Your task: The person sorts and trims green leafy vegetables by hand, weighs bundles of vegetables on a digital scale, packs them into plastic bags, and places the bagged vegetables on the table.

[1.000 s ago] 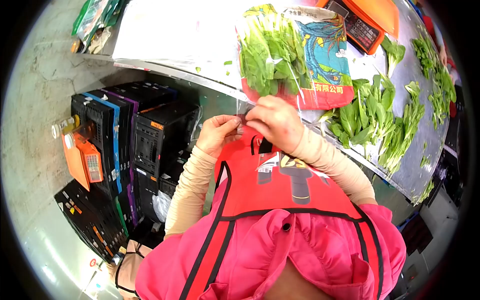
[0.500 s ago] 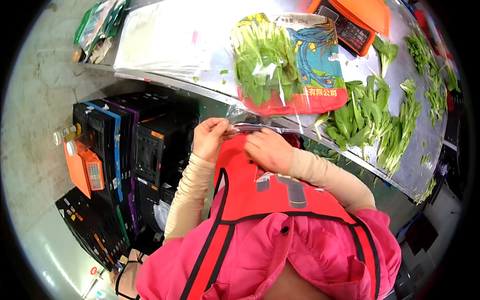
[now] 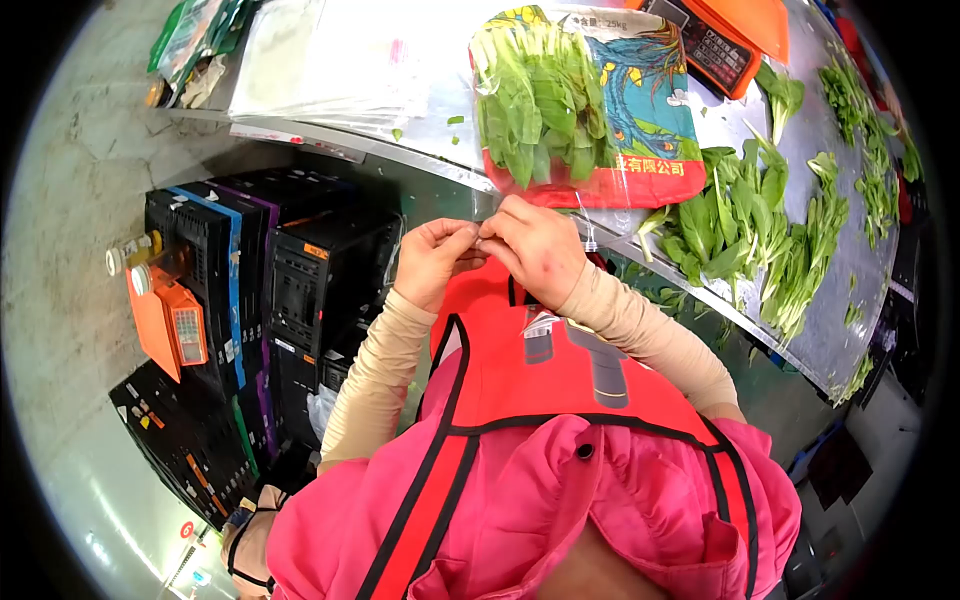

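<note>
A clear plastic bag (image 3: 598, 172) of leafy greens (image 3: 545, 110) lies on the metal table, its stems pointing away from me. Under it is a colourful printed sack (image 3: 645, 90) with a red band. Just off the table's near edge, my left hand (image 3: 432, 262) is closed in a pinch on the bag's near end. My right hand (image 3: 540, 250) pinches the same end, its fingertips meeting those of the left. The plastic between the fingers is mostly hidden.
Loose greens (image 3: 745, 220) lie to the right on the table (image 3: 865, 290). An orange scale (image 3: 715, 45) stands behind them. Stacked flat clear bags (image 3: 310, 75) lie at the back left. Below the table on the left are black crates (image 3: 205, 290) and another orange scale (image 3: 170, 325).
My right hand has moved up and inward, so both hands' fingertips now meet. The stretched plastic edge between them has been gathered in. The bagged greens stay on the sack.
</note>
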Available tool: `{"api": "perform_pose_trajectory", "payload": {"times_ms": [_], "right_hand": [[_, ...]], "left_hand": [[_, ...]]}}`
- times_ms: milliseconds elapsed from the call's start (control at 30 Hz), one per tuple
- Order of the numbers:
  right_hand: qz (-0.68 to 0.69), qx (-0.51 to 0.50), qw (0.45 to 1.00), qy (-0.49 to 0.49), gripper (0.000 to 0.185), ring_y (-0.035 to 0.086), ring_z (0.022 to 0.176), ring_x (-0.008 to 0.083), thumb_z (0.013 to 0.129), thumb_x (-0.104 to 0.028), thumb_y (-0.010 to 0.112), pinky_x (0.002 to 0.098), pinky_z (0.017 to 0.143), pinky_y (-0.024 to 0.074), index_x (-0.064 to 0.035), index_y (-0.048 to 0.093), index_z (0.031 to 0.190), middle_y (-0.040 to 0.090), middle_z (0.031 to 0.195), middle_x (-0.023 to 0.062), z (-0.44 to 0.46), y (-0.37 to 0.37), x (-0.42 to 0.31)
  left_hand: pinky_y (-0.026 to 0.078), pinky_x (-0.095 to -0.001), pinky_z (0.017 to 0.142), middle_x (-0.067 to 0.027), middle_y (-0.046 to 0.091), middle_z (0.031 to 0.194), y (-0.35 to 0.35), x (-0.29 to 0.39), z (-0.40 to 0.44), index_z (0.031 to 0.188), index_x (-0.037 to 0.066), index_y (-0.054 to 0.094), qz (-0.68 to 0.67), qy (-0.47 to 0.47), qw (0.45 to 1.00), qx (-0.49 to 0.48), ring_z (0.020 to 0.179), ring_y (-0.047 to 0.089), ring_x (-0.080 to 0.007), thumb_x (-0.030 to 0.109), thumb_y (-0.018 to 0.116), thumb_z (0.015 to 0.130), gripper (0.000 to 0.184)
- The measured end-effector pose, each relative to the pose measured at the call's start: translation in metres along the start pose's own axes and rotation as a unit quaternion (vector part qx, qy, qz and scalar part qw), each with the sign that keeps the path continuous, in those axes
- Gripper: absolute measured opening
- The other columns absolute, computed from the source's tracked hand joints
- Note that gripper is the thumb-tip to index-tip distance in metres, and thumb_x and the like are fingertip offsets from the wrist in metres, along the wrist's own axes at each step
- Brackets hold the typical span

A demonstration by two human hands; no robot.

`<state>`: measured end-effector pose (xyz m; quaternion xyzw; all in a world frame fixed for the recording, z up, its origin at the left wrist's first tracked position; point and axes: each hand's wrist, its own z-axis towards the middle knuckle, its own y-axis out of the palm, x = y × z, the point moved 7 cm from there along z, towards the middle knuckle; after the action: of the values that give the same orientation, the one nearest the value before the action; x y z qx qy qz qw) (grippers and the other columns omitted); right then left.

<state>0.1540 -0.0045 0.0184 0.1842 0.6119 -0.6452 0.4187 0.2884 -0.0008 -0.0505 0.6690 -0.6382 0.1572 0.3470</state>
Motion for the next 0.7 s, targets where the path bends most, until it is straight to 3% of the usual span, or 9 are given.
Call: {"api": "perform_pose_trajectory", "payload": {"times_ms": [367,433,467,500,567,600,633,667,700], "right_hand": [[-0.075,-0.042,0.992,-0.096,0.01,0.051,0.058,0.0258,0.073,-0.01,0.054,0.0365,0.053,0.041,-0.0051,0.046,0.074,0.046,0.069,0.0098,-0.005,0.01,-0.012],[-0.037,-0.105,0.985,-0.132,0.01,0.05,0.058,0.0262,0.072,-0.008,0.054,0.037,0.053,0.0411,-0.0045,0.045,0.076,0.047,0.071,0.0106,-0.022,0.009,-0.017],[-0.024,-0.139,0.98,-0.138,0.012,0.051,0.063,0.0274,0.071,-0.006,0.053,0.0371,0.055,0.0417,-0.004,0.045,0.079,0.048,0.074,0.0111,-0.034,0.002,-0.01],[-0.037,-0.089,0.985,-0.144,0.016,0.052,0.068,0.0285,0.07,-0.007,0.053,0.0367,0.057,0.0425,-0.0036,0.046,0.084,0.049,0.078,0.011,-0.051,-0.012,0.001],[-0.171,-0.251,0.953,-0.013,0.018,0.056,0.078,0.0268,0.071,-0.011,0.055,0.0342,0.064,0.0442,-0.0055,0.051,0.087,0.053,0.08,0.0111,-0.12,-0.025,0.066],[-0.236,-0.344,0.903,0.103,0.016,0.058,0.076,0.0266,0.073,-0.017,0.054,0.0346,0.063,0.046,-0.0082,0.056,0.086,0.054,0.08,0.011,-0.193,-0.028,0.111],[-0.302,-0.297,0.906,0.007,0.015,0.058,0.072,0.0267,0.074,-0.019,0.054,0.0357,0.061,0.0467,-0.0092,0.057,0.085,0.054,0.08,0.0108,-0.221,-0.043,0.114],[-0.375,-0.233,0.894,-0.08,0.015,0.058,0.068,0.0268,0.076,-0.021,0.053,0.0367,0.058,0.0473,-0.0103,0.058,0.084,0.055,0.079,0.0105,-0.251,-0.059,0.117],[-0.311,-0.41,0.853,0.085,0.018,0.058,0.072,0.0289,0.074,-0.017,0.055,0.0374,0.061,0.0477,-0.0079,0.056,0.09,0.055,0.084,0.0132,-0.244,-0.061,0.117]], "left_hand": [[0.052,-0.0256,0.064,-0.0084,0.063,0.079,0.0,-0.002,0.005,0.087,-0.004,0.059,-0.007,0.049,0.999,-0.005,0.068,0.061,-0.0141,0.005,0.054,0.085,0.01],[0.051,-0.0264,0.067,-0.0068,0.062,0.077,-0.005,0.003,0.006,0.086,-0.001,0.058,-0.012,0.069,0.997,0.014,0.069,0.061,-0.0135,0.008,0.056,0.085,0.009],[0.051,-0.0267,0.067,-0.0065,0.062,0.078,-0.004,0.002,0.006,0.086,0.0,0.059,-0.002,0.07,0.997,-0.038,0.07,0.061,-0.0128,0.008,0.059,0.084,0.009],[0.051,-0.0267,0.067,-0.0065,0.062,0.078,-0.007,0.0,0.006,0.086,0.0,0.059,-0.002,0.069,0.997,-0.046,0.07,0.061,-0.0128,0.008,0.059,0.084,0.009],[0.05,-0.0257,0.068,-0.0062,0.062,0.078,-0.016,-0.004,0.008,0.086,-0.001,0.059,0.116,0.066,0.99,-0.054,0.07,0.06,-0.0112,0.009,0.059,0.084,0.01],[0.049,-0.0224,0.064,-0.0061,0.064,0.076,-0.027,0.001,0.013,0.084,-0.003,0.06,0.205,0.139,0.969,-0.015,0.067,0.061,-0.0113,0.007,0.06,0.083,0.01],[0.048,-0.0291,0.074,-0.0111,0.063,0.091,-0.04,0.004,0.018,0.094,0.0,0.058,0.353,0.168,0.92,0.022,0.082,0.061,-0.0192,0.004,0.063,0.077,0.019],[0.045,-0.0334,0.081,-0.0129,0.059,0.101,-0.025,0.032,0.01,0.102,0.002,0.055,0.452,0.313,0.834,0.051,0.092,0.057,-0.0249,0.003,0.065,0.073,0.031],[0.041,-0.0378,0.088,-0.0147,0.054,0.111,-0.005,0.054,-0.01,0.109,0.003,0.052,0.536,0.438,0.718,0.073,0.102,0.052,-0.0305,0.002,0.066,0.069,0.043]]}}
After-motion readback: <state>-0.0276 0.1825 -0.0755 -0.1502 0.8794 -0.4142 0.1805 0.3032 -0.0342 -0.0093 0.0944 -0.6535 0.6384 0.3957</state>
